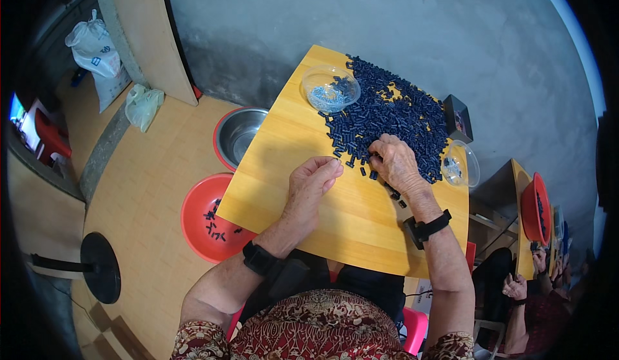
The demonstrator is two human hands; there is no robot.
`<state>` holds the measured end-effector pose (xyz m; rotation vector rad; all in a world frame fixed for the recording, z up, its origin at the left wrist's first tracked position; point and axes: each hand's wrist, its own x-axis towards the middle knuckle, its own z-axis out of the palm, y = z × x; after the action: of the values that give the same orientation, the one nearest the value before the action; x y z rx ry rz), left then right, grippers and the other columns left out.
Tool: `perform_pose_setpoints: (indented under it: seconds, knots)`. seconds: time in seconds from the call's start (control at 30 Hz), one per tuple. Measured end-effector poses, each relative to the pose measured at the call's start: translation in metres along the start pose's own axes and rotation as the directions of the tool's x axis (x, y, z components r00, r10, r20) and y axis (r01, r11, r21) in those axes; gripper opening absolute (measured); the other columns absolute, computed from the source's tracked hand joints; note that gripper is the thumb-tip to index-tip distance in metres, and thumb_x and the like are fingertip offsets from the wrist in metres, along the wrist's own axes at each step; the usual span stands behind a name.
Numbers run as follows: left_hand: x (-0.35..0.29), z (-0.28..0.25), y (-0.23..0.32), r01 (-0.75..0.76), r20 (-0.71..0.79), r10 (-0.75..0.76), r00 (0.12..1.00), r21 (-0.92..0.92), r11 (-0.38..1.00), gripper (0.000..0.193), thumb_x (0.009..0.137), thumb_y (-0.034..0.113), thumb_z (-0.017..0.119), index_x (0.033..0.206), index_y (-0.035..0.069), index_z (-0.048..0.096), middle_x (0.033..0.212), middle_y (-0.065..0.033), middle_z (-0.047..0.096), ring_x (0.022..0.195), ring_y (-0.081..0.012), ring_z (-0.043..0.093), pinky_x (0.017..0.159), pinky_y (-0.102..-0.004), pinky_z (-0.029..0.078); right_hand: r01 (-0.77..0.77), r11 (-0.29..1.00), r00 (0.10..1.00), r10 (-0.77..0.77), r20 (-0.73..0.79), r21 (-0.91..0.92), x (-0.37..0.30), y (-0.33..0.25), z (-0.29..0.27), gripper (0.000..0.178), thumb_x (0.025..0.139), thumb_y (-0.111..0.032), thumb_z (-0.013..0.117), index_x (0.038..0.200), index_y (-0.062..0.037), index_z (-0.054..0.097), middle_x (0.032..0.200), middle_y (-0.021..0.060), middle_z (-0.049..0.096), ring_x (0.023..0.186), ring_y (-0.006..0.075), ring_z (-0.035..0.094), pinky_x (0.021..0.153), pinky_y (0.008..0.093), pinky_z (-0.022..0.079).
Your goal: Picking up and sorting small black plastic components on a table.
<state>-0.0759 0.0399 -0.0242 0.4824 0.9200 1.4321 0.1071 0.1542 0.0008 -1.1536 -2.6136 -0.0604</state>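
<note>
Left hand (309, 186): fingertips together over yellow wooden table (264, 192); contents unclear.
Small dark tubular pieces (380, 121): heaped thickly.
Right hand (396, 164): curled at their near edge; cannot tell if gripping.

Matt plastic pieces (412, 118), smooth wooden tabletop (271, 179)

I record the small tubular plastic pieces (412, 124) as blue-black, on a yellow wood-grain surface (361, 228). The round plastic basin (193, 231) is plain red; the round metal bowl (244, 139), silver-grey, edged red. My fabric shirt (322, 324) is maroon, patterned in cream and gold; my wrist straps (434, 226), black. The smooth wall (258, 24) is mottled grey.
</note>
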Motion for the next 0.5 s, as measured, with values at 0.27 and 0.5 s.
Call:
perform_pose_setpoints:
  seconds: [0.27, 0.5]
  knots:
    - [0.0018, -0.0028, -0.0013, -0.008, 0.013, 0.008, 1.000, 0.011, 1.000, 0.019, 0.089, 0.024, 0.066, 0.100, 0.009, 0.062, 0.097, -0.0006, 0.065, 0.096, -0.0087, 0.060, 0.087, -0.0232, 0.044, -0.048, 0.999, 0.999, 0.048, 0.015, 0.020, -0.0009, -0.0030, -0.0013, 0.012, 0.073, -0.010, 0.066, 0.084, -0.0028, 0.065, 0.082, 0.0105, 0.058, 0.086, 0.0293, 0.059, 0.078, 0.0399, 0.049]
    - [0.0022, -0.0020, -0.0031, -0.010, 0.016, 0.009, 1.000, 0.011, 1.000, 0.017, 0.089, 0.023, 0.066, 0.098, 0.010, 0.062, 0.096, -0.0006, 0.065, 0.096, -0.0086, 0.061, 0.087, -0.0226, 0.044, -0.112, 0.990, 0.994, 0.111, 0.018, 0.084, -0.0045, -0.0001, -0.0061, 0.011, 0.075, -0.010, 0.065, 0.084, -0.0032, 0.065, 0.083, 0.0116, 0.060, 0.085, 0.0295, 0.061, 0.076, 0.0395, 0.050]
